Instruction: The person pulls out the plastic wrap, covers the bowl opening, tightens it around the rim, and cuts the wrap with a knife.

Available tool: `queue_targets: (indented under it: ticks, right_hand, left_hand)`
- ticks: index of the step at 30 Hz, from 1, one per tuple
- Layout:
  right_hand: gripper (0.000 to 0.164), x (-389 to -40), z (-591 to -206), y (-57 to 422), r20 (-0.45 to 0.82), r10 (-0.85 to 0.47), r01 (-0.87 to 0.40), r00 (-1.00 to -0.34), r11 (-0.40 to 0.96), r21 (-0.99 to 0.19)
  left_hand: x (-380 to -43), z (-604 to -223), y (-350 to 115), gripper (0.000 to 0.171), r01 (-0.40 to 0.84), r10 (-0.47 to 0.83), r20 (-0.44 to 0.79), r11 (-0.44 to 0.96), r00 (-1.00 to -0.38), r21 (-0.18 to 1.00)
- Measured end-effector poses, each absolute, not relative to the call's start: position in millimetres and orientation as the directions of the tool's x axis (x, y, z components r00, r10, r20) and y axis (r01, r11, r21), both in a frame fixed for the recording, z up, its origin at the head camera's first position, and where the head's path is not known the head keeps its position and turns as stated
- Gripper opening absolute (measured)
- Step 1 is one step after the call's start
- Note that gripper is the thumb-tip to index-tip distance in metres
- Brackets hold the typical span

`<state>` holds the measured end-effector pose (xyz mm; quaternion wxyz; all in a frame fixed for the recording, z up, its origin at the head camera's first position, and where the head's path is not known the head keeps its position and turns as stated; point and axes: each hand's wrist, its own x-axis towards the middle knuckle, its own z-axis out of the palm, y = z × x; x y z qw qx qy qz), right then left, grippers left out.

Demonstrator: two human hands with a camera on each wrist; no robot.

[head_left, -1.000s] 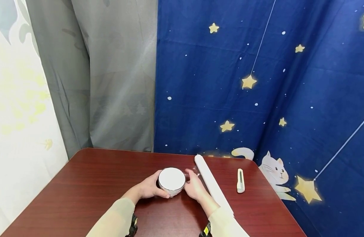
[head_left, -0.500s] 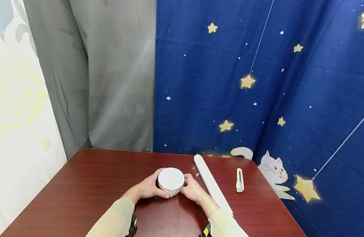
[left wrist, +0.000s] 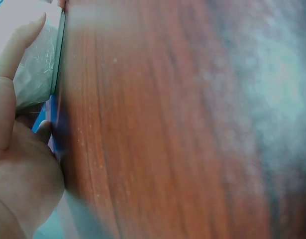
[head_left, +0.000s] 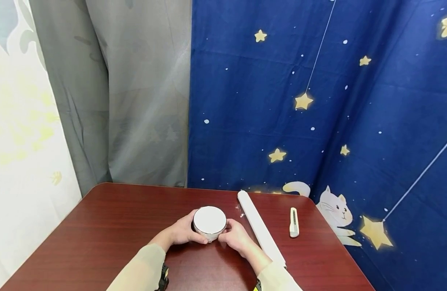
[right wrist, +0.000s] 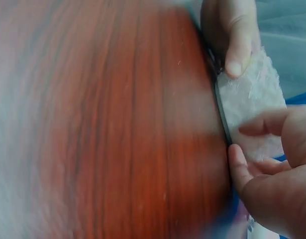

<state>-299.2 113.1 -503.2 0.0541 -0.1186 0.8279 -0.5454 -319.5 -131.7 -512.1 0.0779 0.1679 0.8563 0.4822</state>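
A round white container (head_left: 209,219) with a flat white top and a thin dark rim is held above the table between both hands. Crinkled clear plastic film (right wrist: 250,92) covers its side in the right wrist view. My left hand (head_left: 183,231) grips it from the left, the thumb lying along the near side. On the right, my right hand (head_left: 238,238) has its thumb and curled fingers against the film-covered side. Seen from the left wrist, the left thumb (left wrist: 21,42) presses on the wrapped wall. The container's far side and underside are hidden.
A long white roll (head_left: 261,228) lies slanted to the right of my right hand, with a scrap of clear film (head_left: 240,210) beside its far end. Further right is a white utility knife (head_left: 294,222). The dark red table (head_left: 128,218) ends at curtains behind.
My right hand has come in from slightly apart, its fingers moving toward me along the container's right side onto its front. The left hand keeps its hold; roll and knife stay put.
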Motion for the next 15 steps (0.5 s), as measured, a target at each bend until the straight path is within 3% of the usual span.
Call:
queue_targets:
  ticks: [15]
  right_hand:
    - [0.019, -302.7, -502.4, 116.5, -0.031, -0.335, -0.113, -0.942, 0.403, -0.908]
  left_hand:
    - [-319.1, -510.9, -130.4, 0.116, 0.198, 0.346, 0.019, 0.488, -0.938, 0.850]
